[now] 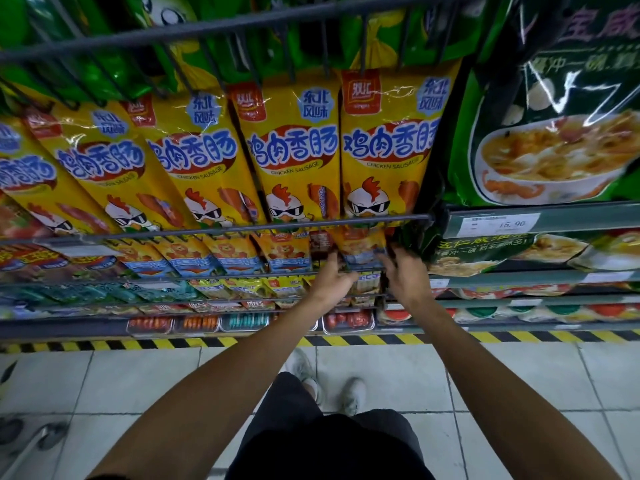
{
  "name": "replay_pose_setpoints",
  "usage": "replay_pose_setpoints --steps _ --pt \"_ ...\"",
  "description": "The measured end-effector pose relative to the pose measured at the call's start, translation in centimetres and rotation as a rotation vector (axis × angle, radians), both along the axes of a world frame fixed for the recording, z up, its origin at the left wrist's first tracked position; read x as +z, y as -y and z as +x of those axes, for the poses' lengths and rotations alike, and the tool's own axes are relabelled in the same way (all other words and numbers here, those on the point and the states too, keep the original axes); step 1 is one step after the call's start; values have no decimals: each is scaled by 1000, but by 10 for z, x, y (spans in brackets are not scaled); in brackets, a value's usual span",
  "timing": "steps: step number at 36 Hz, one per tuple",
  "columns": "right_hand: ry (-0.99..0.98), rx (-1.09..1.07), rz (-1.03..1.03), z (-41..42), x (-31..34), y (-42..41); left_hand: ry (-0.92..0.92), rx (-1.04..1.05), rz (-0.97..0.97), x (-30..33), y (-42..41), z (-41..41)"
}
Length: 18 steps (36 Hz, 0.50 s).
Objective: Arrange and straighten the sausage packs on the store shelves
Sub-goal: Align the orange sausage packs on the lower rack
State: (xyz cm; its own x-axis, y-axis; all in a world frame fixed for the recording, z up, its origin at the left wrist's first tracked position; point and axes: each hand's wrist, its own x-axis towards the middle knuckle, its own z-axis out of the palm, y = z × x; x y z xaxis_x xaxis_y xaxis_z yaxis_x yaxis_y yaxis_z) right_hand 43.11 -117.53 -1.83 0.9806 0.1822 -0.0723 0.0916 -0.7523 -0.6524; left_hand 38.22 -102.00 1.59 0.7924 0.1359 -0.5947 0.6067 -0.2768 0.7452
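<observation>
Both my hands reach into the second wire rack. My left hand (pixel 330 284) and my right hand (pixel 407 278) grip the two sides of an orange lion-print sausage pack (pixel 363 249) at the right end of its row. More lion-print packs (pixel 235 256) hang to the left in the same row. Above them hangs a row of big yellow chicken sausage packs (pixel 294 157) behind a wire bar (pixel 214 228). Part of the held pack's lower edge is hidden by my fingers.
Green soup-mix bags (pixel 554 143) fill the shelf at right, above a price tag strip (pixel 498 225). Lower racks hold small yellow packs (pixel 249 287) and trays of sausages (pixel 348 320). A yellow-black striped edge (pixel 173 342) borders the tiled floor where my shoes (pixel 351 393) stand.
</observation>
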Motion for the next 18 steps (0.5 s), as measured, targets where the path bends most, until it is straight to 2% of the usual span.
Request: replay_pose_setpoints --steps 4,11,18 --pt "3 27 -135 0 -3 1 -8 -50 30 0 1 -3" --pt "-69 -33 -172 -3 -1 4 73 -53 52 5 8 0" --pt "-81 -23 -229 -7 0 0 -23 -124 65 10 10 4"
